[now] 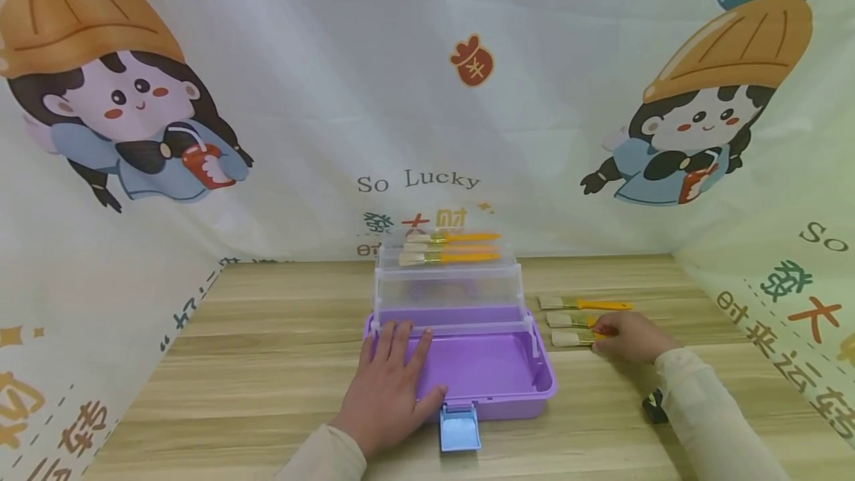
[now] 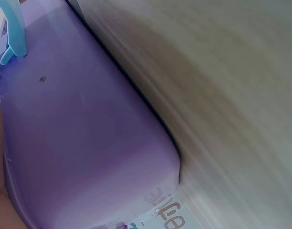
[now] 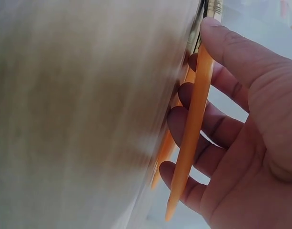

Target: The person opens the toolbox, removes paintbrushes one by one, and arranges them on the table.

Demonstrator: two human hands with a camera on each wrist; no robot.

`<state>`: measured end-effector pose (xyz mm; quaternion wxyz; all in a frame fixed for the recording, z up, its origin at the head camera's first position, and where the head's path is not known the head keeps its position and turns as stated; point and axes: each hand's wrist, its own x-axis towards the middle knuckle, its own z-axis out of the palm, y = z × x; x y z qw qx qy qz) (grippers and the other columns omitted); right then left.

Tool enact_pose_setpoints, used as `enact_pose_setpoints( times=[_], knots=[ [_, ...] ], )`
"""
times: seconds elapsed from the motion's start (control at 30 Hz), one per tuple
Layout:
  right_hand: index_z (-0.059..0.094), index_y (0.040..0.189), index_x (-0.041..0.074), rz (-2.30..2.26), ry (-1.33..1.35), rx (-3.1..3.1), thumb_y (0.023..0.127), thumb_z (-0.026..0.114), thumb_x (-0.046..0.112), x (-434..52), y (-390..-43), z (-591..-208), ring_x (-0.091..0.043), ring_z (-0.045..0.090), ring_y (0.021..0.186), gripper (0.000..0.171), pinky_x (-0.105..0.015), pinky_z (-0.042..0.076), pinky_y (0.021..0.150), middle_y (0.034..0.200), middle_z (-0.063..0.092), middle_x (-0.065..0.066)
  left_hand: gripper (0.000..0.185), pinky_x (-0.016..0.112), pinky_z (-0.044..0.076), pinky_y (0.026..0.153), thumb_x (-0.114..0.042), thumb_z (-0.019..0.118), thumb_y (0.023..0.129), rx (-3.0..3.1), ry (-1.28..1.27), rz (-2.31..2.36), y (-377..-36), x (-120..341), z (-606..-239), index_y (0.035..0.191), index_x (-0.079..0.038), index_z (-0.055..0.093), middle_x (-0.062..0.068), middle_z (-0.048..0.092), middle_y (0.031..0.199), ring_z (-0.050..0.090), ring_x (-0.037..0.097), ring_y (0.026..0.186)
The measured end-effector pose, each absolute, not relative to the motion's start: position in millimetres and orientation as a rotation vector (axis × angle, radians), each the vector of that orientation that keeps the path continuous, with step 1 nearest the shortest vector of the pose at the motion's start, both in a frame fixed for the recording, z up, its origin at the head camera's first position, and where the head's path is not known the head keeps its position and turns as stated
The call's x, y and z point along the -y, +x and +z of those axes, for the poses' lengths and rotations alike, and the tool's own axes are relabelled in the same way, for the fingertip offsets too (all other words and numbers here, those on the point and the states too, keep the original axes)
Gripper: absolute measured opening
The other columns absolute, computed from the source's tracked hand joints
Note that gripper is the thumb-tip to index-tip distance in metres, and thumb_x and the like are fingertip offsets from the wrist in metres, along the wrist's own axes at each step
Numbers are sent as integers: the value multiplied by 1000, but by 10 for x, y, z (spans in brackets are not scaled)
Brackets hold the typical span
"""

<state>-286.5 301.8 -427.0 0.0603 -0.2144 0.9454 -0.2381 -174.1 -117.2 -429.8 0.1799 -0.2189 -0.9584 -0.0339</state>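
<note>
The left hand [image 1: 390, 384] lies flat, fingers straight, on the purple box [image 1: 490, 373] by its front edge. Right of the box, the right hand [image 1: 631, 336] pinches the nearest brush [image 1: 573, 338]. Two more brushes [image 1: 581, 305] lie just beyond.

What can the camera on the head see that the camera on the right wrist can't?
Only the head view shows the purple box with its clear trays lifted, three brushes on the top tray, the left hand resting flat on the box's edge, the blue latch, and the cartoon backdrop.

Only the right wrist view shows the thumb and curled fingers closing round an orange brush handle.

Both show the right hand, the brushes lying beside the box, and the wooden table.
</note>
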Motion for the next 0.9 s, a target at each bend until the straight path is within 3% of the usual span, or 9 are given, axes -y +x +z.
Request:
enact_pose_setpoints(
  times=[0.37,0.7,0.9],
  knots=[
    [65,90,9,-728,-664,-2864,86,76,16,-2995,-2843,-4256,-14,52,76,13,-34,46,68,84,62,3,78,62,22,112,-64,41,95,2728,-610,-108,-1734,1172,-4281,152,-11,40,21,35,149,29,42,140],
    [67,95,6,-730,-670,-2861,85,77,14,-3007,-2851,-4255,-26,64,93,16,-47,52,82,96,69,-4,77,62,23,111,-63,42,95,2694,-618,-102,-1745,1174,-4302,151,-10,42,21,36,148,30,42,139],
    [68,102,3,-707,-664,-2859,86,76,16,-3002,-2855,-4153,-29,65,93,22,-47,53,80,99,70,-8,77,62,24,110,-63,43,95,2674,-622,-88,-1743,1176,-4302,150,-9,44,22,38,146,31,43,137]
  ],
)
